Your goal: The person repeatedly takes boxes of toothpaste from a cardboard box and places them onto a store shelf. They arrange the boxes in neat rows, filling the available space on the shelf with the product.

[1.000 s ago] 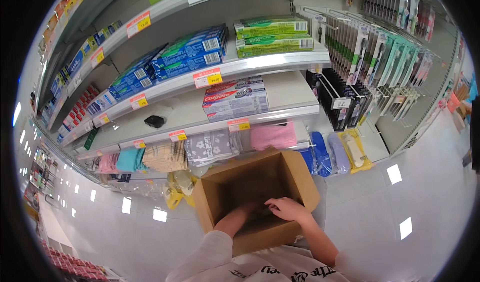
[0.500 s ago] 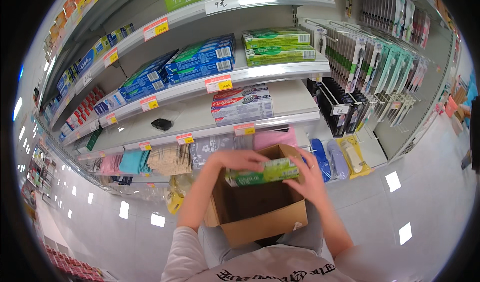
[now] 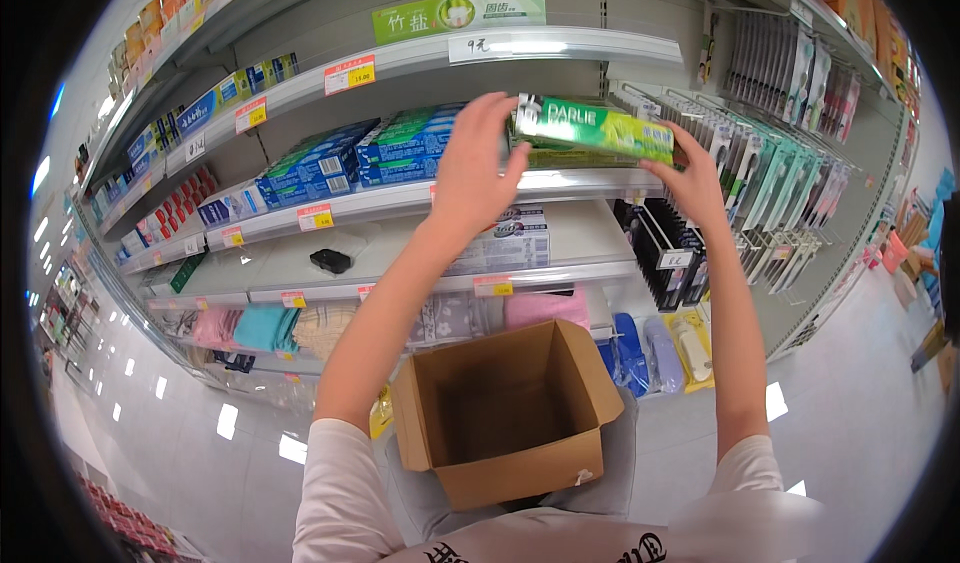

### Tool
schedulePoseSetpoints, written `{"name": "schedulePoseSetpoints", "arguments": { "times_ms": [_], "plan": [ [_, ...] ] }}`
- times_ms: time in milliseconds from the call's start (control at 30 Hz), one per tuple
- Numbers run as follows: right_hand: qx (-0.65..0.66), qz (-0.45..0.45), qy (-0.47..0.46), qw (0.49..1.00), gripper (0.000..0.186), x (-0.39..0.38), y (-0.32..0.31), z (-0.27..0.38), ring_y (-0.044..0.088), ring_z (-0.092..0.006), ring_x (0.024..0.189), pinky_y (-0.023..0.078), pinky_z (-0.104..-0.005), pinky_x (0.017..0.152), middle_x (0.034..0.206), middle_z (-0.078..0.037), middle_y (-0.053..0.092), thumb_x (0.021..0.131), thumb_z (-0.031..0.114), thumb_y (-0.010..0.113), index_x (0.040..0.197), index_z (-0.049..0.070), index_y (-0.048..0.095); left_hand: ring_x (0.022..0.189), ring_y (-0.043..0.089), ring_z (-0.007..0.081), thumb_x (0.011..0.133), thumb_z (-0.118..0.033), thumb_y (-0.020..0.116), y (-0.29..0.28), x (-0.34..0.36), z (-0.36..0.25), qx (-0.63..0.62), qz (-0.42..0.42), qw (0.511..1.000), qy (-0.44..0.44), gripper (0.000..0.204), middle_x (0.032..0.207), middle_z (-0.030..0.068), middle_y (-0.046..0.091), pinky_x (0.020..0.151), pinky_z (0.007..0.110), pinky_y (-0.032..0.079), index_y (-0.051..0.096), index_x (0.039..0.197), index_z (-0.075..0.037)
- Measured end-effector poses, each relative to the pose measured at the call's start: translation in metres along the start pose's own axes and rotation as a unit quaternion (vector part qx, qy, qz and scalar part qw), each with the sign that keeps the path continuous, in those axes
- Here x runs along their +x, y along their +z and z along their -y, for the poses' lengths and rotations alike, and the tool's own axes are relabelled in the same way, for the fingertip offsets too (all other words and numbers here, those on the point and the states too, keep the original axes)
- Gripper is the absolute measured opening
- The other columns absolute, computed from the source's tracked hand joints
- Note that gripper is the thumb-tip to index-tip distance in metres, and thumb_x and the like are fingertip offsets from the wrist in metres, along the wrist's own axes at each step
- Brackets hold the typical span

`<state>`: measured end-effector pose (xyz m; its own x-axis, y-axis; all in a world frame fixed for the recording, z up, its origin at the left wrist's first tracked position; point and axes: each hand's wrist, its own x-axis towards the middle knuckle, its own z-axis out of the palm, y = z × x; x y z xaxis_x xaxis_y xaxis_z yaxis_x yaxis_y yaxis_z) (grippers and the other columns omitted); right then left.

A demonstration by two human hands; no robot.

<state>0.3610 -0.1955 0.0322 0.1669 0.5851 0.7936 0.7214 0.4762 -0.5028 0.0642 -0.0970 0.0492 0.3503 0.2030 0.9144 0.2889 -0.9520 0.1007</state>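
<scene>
Raised at the middle shelf, a green toothpaste box [image 3: 598, 130] lies lengthwise between my two hands, its right end a little lower. My left hand [image 3: 478, 168] is closed on the left end. The other end is gripped by my right hand [image 3: 692, 175], thumb below and fingers behind. Just behind it, green toothpaste boxes [image 3: 565, 157] on the shelf are mostly hidden. Blue toothpaste boxes [image 3: 405, 145] are stacked left of my left hand. An open cardboard box [image 3: 535, 475] rests on my lap, its brown inside visible.
Below are a white shelf [image 3: 590, 238] with more toothpaste boxes and a black object [image 3: 330, 261]. Folded towels [image 3: 268, 327] and slippers [image 3: 630, 351] sit lower. Toothbrush packs [image 3: 790, 158] hang on hooks to the right. The metal shelf edge [image 3: 590, 181] runs under my hands.
Both hands have risen from the cardboard box to the middle shelf, carrying the green toothpaste box up and slightly right. The cardboard box stays on my lap.
</scene>
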Motion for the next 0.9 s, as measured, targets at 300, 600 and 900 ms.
{"name": "schedulePoseSetpoints", "arguments": {
  "times_ms": [300,600,900],
  "plan": [
    [-0.087,0.042,0.069,0.993,0.074,0.039,0.021,-0.042,0.063,-0.0352,0.116,0.048,-0.0401,0.099,0.126,-0.025,0.065,0.085,0.043,0.074,0.14,-0.002,0.053,0.14,0.039,0.0352,0.091,-0.029,0.064,0.068,0.003,0.019,0.209,0.137,0.968,0.025,0.063,0.146,0.0193,0.046,0.115,0.055,0.031,0.043,0.144,-0.003],
    [-0.161,-0.035,0.061,0.984,0.07,0.034,0.047,-0.052,0.064,-0.0476,0.105,0.05,-0.0467,0.091,0.113,-0.034,0.065,0.094,0.046,0.06,0.143,-0.002,0.047,0.14,0.036,0.0374,0.087,-0.025,0.066,0.066,0.01,0.034,0.26,0.098,0.959,0.057,0.066,0.15,0.0211,0.04,0.113,0.06,0.03,0.043,0.146,-0.006],
    [-0.17,-0.156,0.032,0.973,0.072,0.017,0.065,-0.077,0.054,-0.0405,0.128,0.041,-0.042,0.108,0.137,-0.028,0.056,0.092,0.041,0.067,0.145,-0.003,0.044,0.123,0.051,0.0376,0.079,-0.004,0.065,0.019,-0.064,0.01,0.051,-0.036,0.993,0.1,0.048,0.133,0.017,0.053,0.101,0.049,0.043,0.057,0.126,-0.007]
  ]
}}
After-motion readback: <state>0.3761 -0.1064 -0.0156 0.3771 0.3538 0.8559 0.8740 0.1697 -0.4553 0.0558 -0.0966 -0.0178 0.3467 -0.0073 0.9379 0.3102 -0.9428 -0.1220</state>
